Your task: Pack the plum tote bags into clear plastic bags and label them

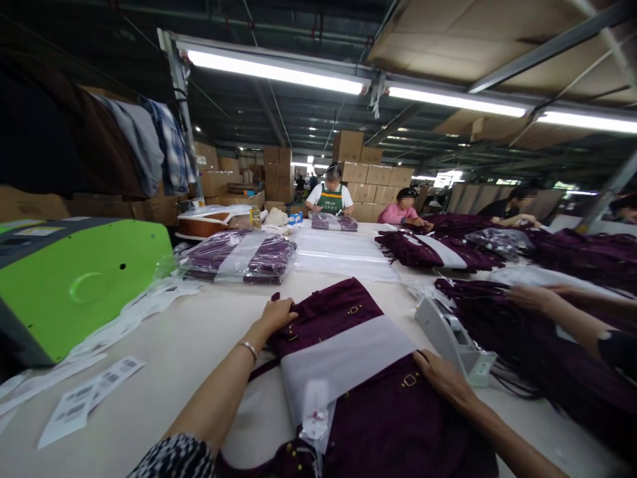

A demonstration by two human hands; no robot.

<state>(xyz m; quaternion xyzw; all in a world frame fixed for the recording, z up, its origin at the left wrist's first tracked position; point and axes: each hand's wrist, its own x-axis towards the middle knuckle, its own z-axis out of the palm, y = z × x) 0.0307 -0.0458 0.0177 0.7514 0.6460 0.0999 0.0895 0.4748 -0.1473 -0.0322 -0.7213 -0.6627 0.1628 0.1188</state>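
Observation:
A dark purple folded garment [378, 411] with gold buckle-like fittings lies on the table in front of me. Across its middle runs a white paper band [348, 355]. A small clear bag with a white tag [315, 425] rests on its lower part. My left hand [279, 315] is closed on the garment's upper left edge, its fingers curled round the fabric. At the right edge, beside the end of the band, my right hand [442, 377] grips the garment with bent fingers. Part of the right fingers is hidden against the dark cloth.
A green machine [89, 279] stands at left near printed label strips [89, 398]. Plastic-wrapped garments [239, 255] and clear plastic bags [343, 255] lie beyond. A grey dispenser [455, 338] sits right, beside a co-worker's hands [540, 300] over a purple pile. Other people work farther back.

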